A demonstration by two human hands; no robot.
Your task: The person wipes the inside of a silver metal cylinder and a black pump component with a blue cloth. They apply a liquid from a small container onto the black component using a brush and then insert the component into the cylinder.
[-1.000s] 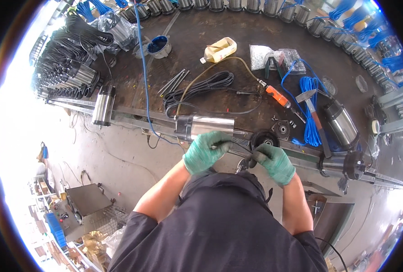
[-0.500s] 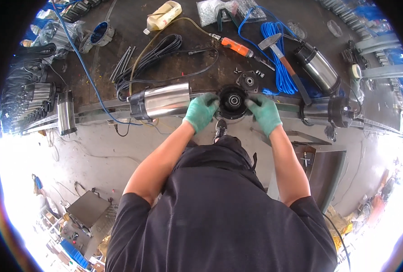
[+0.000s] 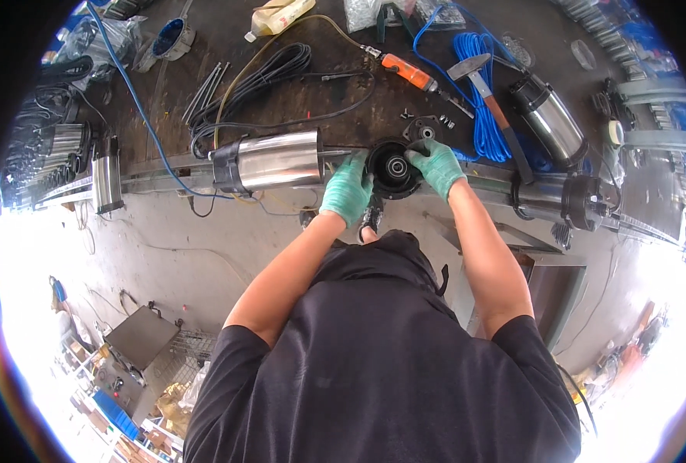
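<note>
Head view — left hand (image 3: 348, 189), right hand (image 3: 439, 167) curved, black bearing housing (image 3: 394, 185) between; I can't tell if pinching. Likely positioning step — next move calls for even grip.

Black round housing (image 3: 394, 182), hollow side turned up, silver ring (image 3: 395, 166) seated at centre, positioned at bench's (image 3: 223, 35) near edge

My left grip (image 3: 347, 190), green-gloved, points forward with its fingers (image 3: 354, 164) close together and barely bent. My right grip (image 3: 438, 167), gloved alike, is set apart from it and slightly farther forward, curled inward toward the left one. Behind them, both bare, my left forearm (image 3: 294, 268) slants back and out to the left, my right forearm (image 3: 479, 245) to the right.
</note>
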